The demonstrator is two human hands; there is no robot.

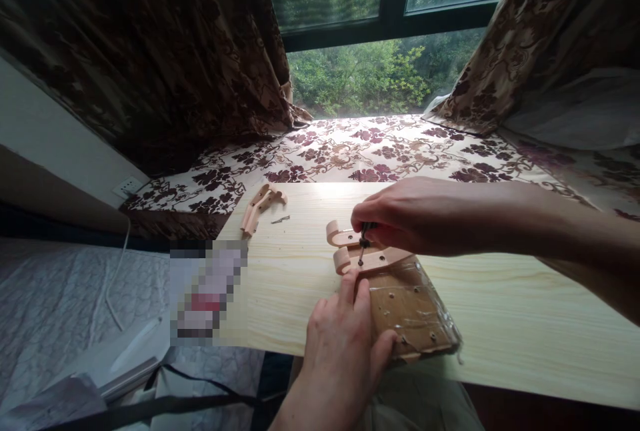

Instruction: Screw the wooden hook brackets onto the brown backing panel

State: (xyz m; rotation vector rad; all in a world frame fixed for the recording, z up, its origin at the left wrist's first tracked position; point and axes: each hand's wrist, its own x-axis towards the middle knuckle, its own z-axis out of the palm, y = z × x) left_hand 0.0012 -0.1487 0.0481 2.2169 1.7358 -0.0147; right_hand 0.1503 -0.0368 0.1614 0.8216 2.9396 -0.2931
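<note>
My right hand (387, 214) is closed around a screwdriver (365, 244), whose tip points down at a hole near the curled end of a curved wooden piece (373, 260). A second, similar wooden piece (343, 237) lies just behind it. Both rest on a flat board wrapped in brown cardboard and clear film (417, 304), which has several dark holes or screws in its face. My left hand (345, 331) lies spread on the board's left side, fingertips at the front wooden piece and thumb on the cardboard.
The pale wooden table (280, 291) carries more curved wooden pieces (260, 207) at its back left, with small metal parts (281, 219) beside them. A blurred-out object (213, 294) is at the left edge. Behind are a floral-covered ledge (370, 151), curtains and a window.
</note>
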